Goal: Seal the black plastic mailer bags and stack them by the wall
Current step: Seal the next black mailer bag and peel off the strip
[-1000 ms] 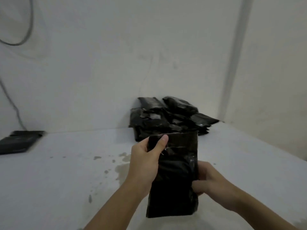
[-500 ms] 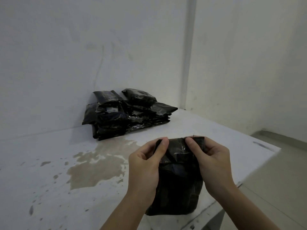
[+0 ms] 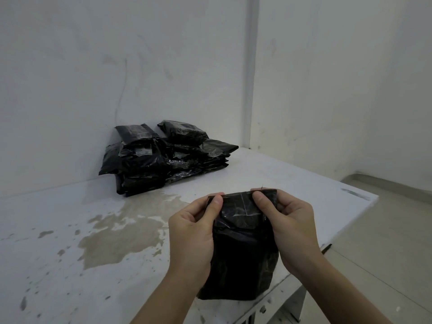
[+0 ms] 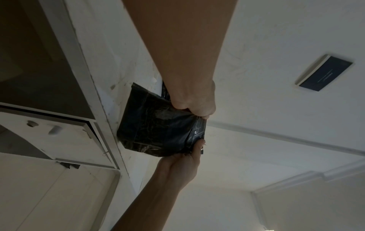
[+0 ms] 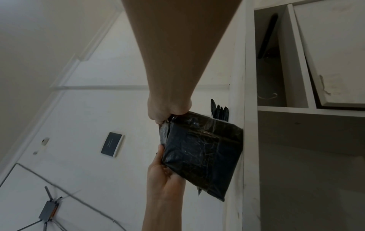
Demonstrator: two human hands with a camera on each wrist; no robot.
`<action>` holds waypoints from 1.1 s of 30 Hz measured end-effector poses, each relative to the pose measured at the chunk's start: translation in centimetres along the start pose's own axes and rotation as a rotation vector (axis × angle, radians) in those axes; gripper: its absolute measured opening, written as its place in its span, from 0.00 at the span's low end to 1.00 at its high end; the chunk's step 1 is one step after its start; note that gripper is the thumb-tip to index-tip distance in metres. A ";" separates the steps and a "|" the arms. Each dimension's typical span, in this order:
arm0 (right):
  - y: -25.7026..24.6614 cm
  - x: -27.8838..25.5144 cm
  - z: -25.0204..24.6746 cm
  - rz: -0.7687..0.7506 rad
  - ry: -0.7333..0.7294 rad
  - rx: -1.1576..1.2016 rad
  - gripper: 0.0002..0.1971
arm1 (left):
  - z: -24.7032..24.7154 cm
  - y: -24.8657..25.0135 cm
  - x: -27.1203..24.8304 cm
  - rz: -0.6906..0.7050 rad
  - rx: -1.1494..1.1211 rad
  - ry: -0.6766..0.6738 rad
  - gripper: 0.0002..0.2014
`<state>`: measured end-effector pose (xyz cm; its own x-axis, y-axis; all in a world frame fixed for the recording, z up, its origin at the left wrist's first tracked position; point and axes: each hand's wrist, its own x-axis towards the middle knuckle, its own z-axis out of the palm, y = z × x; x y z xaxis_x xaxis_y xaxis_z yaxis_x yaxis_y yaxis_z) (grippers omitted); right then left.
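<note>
A black plastic mailer bag (image 3: 243, 253) stands upright on the white table (image 3: 70, 265) near its front edge, top flap folded over. My left hand (image 3: 216, 202) pinches the bag's top left corner, thumb on the near face. My right hand (image 3: 259, 197) pinches the top right corner the same way. The left wrist view shows my left hand (image 4: 195, 107) and right hand (image 4: 189, 154) holding the bag (image 4: 158, 128). In the right wrist view, my right hand (image 5: 168, 115) and left hand (image 5: 164, 168) grip the bag (image 5: 203, 153). A stack of black mailer bags (image 3: 163, 157) lies against the back wall.
A large brownish stain (image 3: 121, 235) marks the tabletop left of my hands. The table's right edge (image 3: 350, 206) drops to a tiled floor (image 3: 385, 253). White walls meet in a corner behind the stack. An open cabinet (image 5: 276, 62) shows under the table.
My right hand moved from the bag's lower right side up to its top right corner. The bag's top is folded down, so it stands shorter. The head view swung right.
</note>
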<state>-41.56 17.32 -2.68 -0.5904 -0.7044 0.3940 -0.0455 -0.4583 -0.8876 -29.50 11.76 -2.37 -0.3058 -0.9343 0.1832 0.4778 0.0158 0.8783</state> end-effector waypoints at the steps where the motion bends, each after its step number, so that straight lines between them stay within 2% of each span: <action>1: 0.0 0.0 0.0 0.007 -0.001 0.004 0.05 | 0.0 0.0 0.0 0.004 0.005 -0.006 0.07; 13: -0.2 -0.1 0.8 0.096 0.018 0.065 0.10 | -0.2 -0.2 0.2 0.000 0.050 -0.026 0.11; 26: -0.4 0.5 0.7 0.146 0.042 0.000 0.13 | 0.0 0.0 0.9 0.004 0.166 -0.028 0.13; 29: -1.5 2.2 -0.1 0.262 -0.020 -0.171 0.12 | -0.6 0.5 2.4 0.019 0.287 -0.056 0.11; 31: -2.2 4.0 -0.8 0.385 -0.065 -0.359 0.09 | -0.9 1.3 3.3 -0.024 0.367 -0.099 0.11; 33: -2.7 5.4 -1.0 0.527 -0.080 -0.431 0.06 | -0.9 2.1 4.1 -0.057 0.442 -0.113 0.10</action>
<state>-45.42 15.25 1.61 -0.5612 -0.8197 -0.1148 -0.0949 0.2016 -0.9749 -28.99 7.62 -0.15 -0.4212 -0.8937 0.1544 0.0683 0.1386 0.9880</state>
